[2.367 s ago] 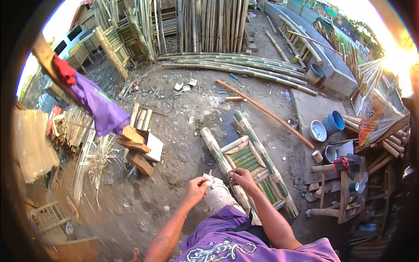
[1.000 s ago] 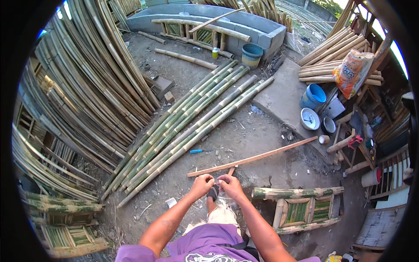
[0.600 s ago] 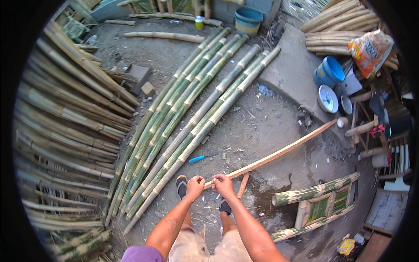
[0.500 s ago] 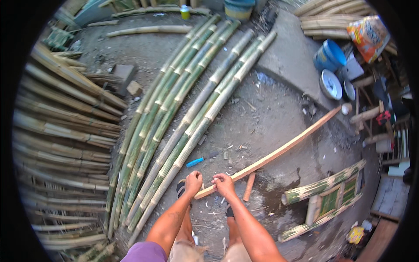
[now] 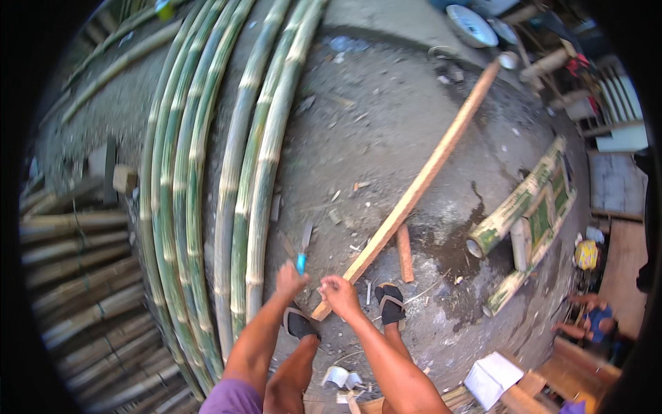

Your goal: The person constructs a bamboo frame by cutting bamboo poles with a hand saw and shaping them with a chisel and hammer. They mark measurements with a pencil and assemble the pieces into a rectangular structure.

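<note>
Grey dirt ground (image 5: 358,159), strewn with chips and scraps, is spreading outdoors beneath everything, a concrete slab (image 5: 386,21) bordering its far edge. Along the ground's left edge, dry bamboo poles (image 5: 83,297) are lying stacked, and green bamboo poles (image 5: 265,172) are running beside them toward the far edge. Next, the left hand (image 5: 291,281) is reaching to the near end of a blue-handled tool (image 5: 301,263); blur is hiding whether its fingers are grasping the handle, so I cannot tell. Just rightward, the right hand (image 5: 338,291) is hovering over the near end of a wooden bar (image 5: 420,186), fingers curling inward, though I cannot tell whether they are pinching anything. Dark sandals (image 5: 392,308) are flanking that end. Toward the ground's right edge a bamboo frame (image 5: 539,215) is lying, and another person (image 5: 592,321) is showing beyond it. Compared with half a second ago, the view is swinging round, the left hand is meeting the handle instead of stopping short, and the blade is pointing more nearly alongside the green poles
</note>
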`<act>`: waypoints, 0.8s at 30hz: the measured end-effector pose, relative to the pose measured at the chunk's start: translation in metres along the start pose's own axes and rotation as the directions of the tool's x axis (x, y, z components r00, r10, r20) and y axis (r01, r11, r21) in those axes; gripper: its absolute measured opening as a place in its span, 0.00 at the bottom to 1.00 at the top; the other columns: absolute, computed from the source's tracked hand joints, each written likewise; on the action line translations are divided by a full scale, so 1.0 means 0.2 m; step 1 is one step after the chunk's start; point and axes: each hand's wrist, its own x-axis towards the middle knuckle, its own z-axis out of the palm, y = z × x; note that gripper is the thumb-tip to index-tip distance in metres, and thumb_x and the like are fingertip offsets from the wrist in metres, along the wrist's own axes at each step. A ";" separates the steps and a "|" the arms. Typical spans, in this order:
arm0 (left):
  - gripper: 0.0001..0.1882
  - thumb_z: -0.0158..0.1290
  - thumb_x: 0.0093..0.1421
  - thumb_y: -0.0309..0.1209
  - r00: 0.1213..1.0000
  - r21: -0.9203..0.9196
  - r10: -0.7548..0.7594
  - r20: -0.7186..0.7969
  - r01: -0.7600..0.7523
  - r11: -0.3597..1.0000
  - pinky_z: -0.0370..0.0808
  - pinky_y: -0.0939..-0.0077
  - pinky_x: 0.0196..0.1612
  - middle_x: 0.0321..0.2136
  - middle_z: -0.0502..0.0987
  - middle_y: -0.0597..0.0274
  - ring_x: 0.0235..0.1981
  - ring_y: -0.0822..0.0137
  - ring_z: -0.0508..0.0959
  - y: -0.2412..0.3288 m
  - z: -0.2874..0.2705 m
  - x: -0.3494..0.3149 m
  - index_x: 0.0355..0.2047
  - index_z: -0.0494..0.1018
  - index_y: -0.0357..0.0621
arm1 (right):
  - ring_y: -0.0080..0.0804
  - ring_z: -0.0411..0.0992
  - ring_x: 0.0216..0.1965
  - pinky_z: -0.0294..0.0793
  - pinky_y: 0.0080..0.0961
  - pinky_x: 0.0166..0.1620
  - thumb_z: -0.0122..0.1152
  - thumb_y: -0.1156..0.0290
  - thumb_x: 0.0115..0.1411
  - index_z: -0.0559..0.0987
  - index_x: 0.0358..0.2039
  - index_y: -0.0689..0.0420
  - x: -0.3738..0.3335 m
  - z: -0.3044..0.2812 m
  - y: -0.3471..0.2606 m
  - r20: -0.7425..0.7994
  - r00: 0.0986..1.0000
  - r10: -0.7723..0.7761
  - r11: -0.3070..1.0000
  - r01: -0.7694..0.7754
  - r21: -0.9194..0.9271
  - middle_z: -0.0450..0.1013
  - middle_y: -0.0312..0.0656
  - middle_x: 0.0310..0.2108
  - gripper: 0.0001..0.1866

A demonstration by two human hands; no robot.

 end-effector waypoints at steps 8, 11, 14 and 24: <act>0.28 0.59 0.52 0.51 0.902 -0.309 0.182 0.390 -0.058 0.949 0.77 0.62 0.37 0.25 0.82 0.49 0.31 0.58 0.83 0.95 -0.74 -1.23 0.34 0.81 0.32 | 0.62 0.68 0.56 0.71 0.43 0.58 0.56 0.86 0.53 0.72 0.60 0.54 -1.07 -0.65 -0.74 -0.030 0.922 -0.387 0.799 0.318 -0.511 0.63 0.59 0.60 0.32; 0.25 0.59 0.56 0.49 0.807 -0.303 0.338 0.483 -0.209 0.930 0.76 0.67 0.34 0.24 0.81 0.56 0.27 0.64 0.81 1.43 -1.05 -1.68 0.36 0.82 0.34 | 0.55 0.72 0.54 0.74 0.40 0.56 0.58 0.85 0.52 0.77 0.53 0.55 -1.47 -0.96 -0.97 -0.068 0.850 -0.522 0.754 0.422 -0.503 0.70 0.55 0.54 0.26; 0.20 0.55 0.61 0.43 0.731 -0.440 0.358 0.581 -0.088 0.893 0.76 0.69 0.34 0.26 0.81 0.57 0.29 0.67 0.81 1.90 -1.27 -2.03 0.39 0.81 0.35 | 0.45 0.78 0.48 0.77 0.37 0.50 0.64 0.83 0.49 0.81 0.44 0.57 -1.86 -1.30 -1.12 -0.199 0.765 -0.613 0.764 0.508 -0.398 0.79 0.47 0.44 0.19; 0.30 0.61 0.57 0.32 0.360 -0.405 0.860 0.362 -0.770 0.493 0.75 0.72 0.43 0.39 0.78 0.62 0.37 0.71 0.77 3.13 -0.64 -3.11 0.60 0.68 0.41 | 0.25 0.78 0.26 0.78 0.26 0.33 0.64 0.54 0.64 0.82 0.42 0.61 -3.06 -2.60 -1.10 -0.567 0.757 -0.324 0.744 0.574 0.341 0.79 0.38 0.25 0.21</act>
